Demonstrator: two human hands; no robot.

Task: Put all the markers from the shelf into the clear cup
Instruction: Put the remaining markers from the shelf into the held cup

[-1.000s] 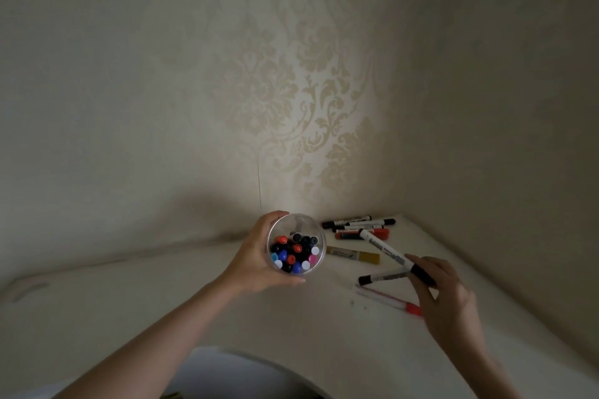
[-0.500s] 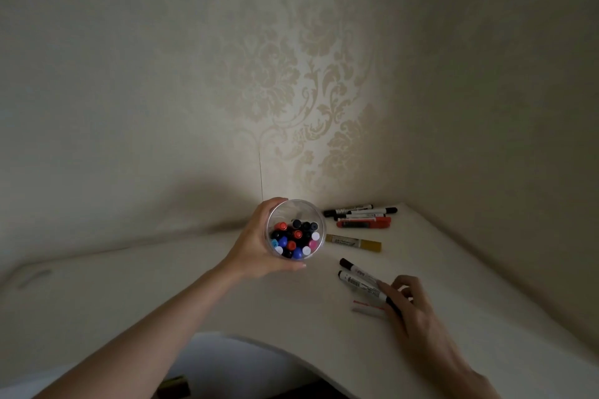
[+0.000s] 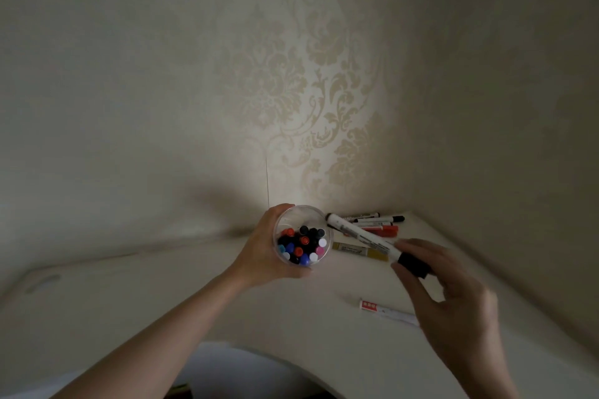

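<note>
My left hand grips the clear cup, which is packed with several markers, their coloured caps pointing up. My right hand pinches a white marker with a black cap by the cap end; its far tip points at the cup's right rim. On the shelf lie a yellow marker, a red marker and black-capped ones in the back corner. A white marker with a red label lies close below my right hand.
The shelf sits in a corner: patterned wallpaper behind, a plain wall close on the right. Its front edge curves inward just below my arms.
My right hand has lifted from the shelf with a black-capped marker and carried it up toward the cup. My left hand holds the cup still.
</note>
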